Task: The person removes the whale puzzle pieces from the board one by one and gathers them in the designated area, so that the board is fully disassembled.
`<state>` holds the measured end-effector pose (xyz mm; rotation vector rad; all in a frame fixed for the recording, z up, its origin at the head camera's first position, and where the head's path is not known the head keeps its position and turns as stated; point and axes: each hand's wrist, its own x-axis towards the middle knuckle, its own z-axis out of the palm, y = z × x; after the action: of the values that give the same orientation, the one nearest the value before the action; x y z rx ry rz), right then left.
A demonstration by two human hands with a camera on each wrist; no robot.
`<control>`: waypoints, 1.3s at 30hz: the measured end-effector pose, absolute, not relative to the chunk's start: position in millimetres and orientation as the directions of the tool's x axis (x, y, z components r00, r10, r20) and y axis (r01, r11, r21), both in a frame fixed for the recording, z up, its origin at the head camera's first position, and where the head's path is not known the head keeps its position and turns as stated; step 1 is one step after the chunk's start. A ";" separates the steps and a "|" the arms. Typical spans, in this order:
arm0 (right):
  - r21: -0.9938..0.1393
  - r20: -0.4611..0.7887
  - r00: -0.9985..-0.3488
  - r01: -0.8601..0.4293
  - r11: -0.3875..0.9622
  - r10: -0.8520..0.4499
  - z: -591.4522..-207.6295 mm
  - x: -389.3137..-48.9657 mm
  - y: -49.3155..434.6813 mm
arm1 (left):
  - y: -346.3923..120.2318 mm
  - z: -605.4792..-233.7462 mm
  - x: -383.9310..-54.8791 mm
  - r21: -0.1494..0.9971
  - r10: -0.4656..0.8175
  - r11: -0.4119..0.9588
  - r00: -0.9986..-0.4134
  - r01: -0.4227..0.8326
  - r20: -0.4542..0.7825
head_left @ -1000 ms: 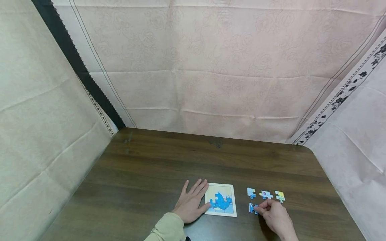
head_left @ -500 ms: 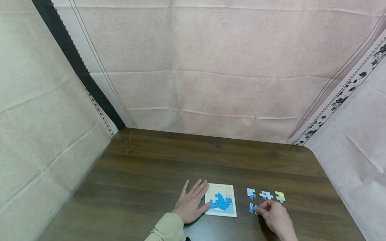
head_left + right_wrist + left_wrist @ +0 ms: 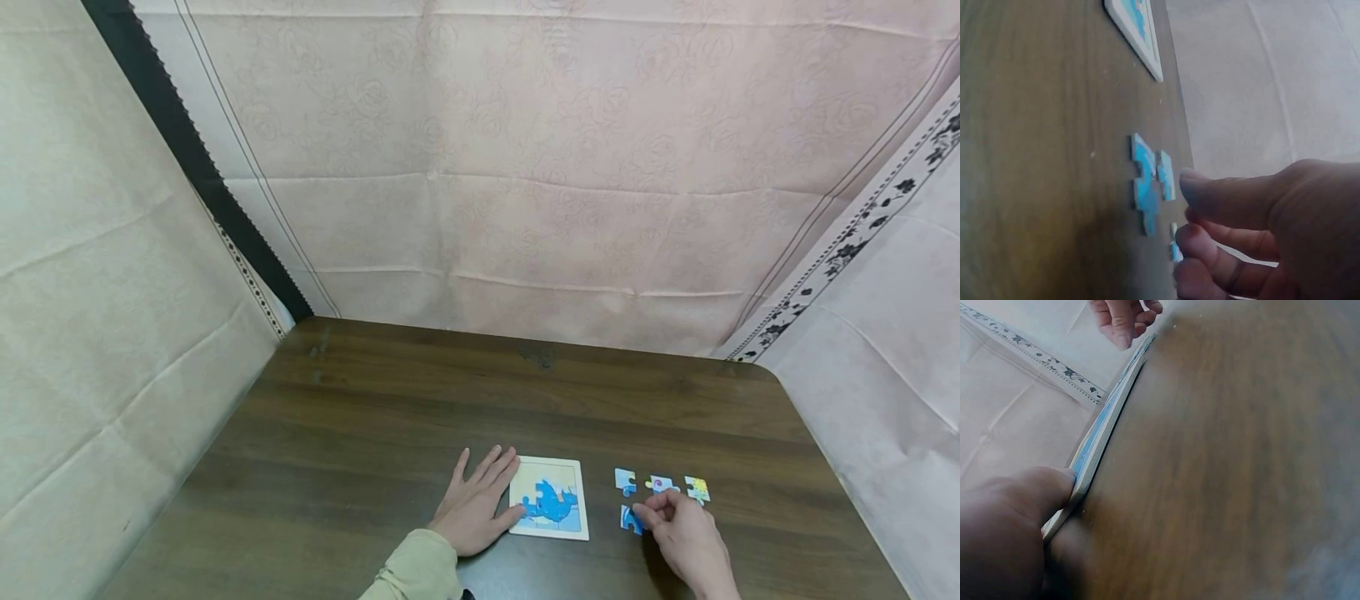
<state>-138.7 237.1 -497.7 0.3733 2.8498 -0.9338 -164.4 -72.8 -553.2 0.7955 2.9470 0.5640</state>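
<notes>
A square puzzle board (image 3: 567, 468) with a pale rim and a partly filled blue animal picture lies on the table. My left hand (image 3: 474, 512) is flat with spread fingers against its left side, the thumb (image 3: 1054, 487) touching the rim. My right hand (image 3: 688, 540) hovers just right of a blue puzzle piece (image 3: 627, 518), its fingers loosely bent. In the right wrist view a gap shows between thumb and lower fingers, with nothing visible between them. The blue piece (image 3: 1145, 181) lies flat, apart from the thumb. The right hand partly covers the pieces behind it.
Behind lie three more puzzle pieces in a row: a blue-white one (image 3: 625, 481), a middle one with a purple spot (image 3: 660, 483) and a yellow one (image 3: 697, 487). Brown wooden table (image 3: 420, 400) surrounds everything, with pale cloth (image 3: 525, 167) hanging beyond its edges.
My right hand has let go of the blue puzzle piece and shifted slightly up and away, uncovering more of it. The left hand and board have stayed still.
</notes>
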 end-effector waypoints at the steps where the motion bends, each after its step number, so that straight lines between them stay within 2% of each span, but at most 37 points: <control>1: -0.573 -0.178 -0.964 0.263 0.777 0.195 -496.5 -139.0 235.7 | -72.9 -552.2 -164.2 0.356 0.494 0.803 -0.868 0.478 0.053; 8: -0.614 -0.087 -0.986 0.166 0.772 0.143 -489.1 -141.2 222.2 | -73.5 -551.6 -164.8 0.352 0.496 0.807 -0.868 0.474 0.031; 31: -0.607 -0.126 -0.991 0.109 0.787 0.040 -489.2 -148.5 172.6 | -72.5 -547.4 -164.2 0.348 0.493 0.813 -0.870 0.467 0.017; 39: -0.596 -0.128 -0.990 0.034 0.802 -0.054 -495.8 -149.6 160.7 | -72.7 -547.8 -164.4 0.333 0.491 0.819 -0.871 0.468 0.018</control>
<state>-149.6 160.7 -495.8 -0.0155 2.8493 -0.9464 -164.4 -72.7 -547.8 0.7732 2.9301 0.5087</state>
